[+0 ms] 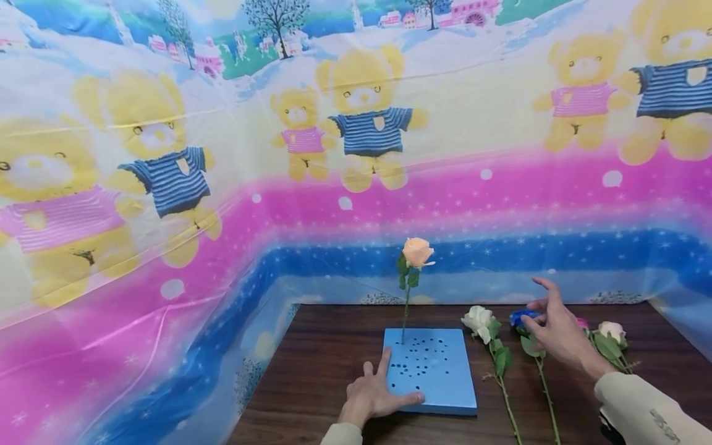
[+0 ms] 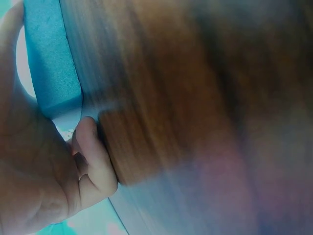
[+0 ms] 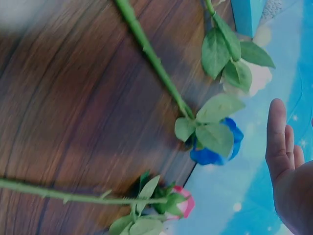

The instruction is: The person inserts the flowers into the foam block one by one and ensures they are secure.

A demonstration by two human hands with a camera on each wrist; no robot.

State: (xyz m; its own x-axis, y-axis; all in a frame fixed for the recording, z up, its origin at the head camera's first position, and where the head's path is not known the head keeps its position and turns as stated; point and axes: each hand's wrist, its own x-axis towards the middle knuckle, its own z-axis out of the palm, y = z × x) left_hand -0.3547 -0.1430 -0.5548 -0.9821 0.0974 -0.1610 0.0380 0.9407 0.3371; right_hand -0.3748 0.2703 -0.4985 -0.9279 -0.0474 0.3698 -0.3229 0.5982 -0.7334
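Blue, green-stemmed rose [image 1: 531, 347] lies bloom away, stem toward us. Our right hand [image 1: 559, 330] hovers beside it, unclenched; our left hand [image 1: 374, 392] lies splayed.

Left grip [image 1: 371, 394]: thumb, index finger spread; right grip [image 1: 563, 334]: raised, index finger extended.

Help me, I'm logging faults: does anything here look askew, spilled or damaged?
Only the holes in the blue board look mildly odd: they are scattered unevenly. The peach rose stands upright there, and nothing appears spilled or broken.
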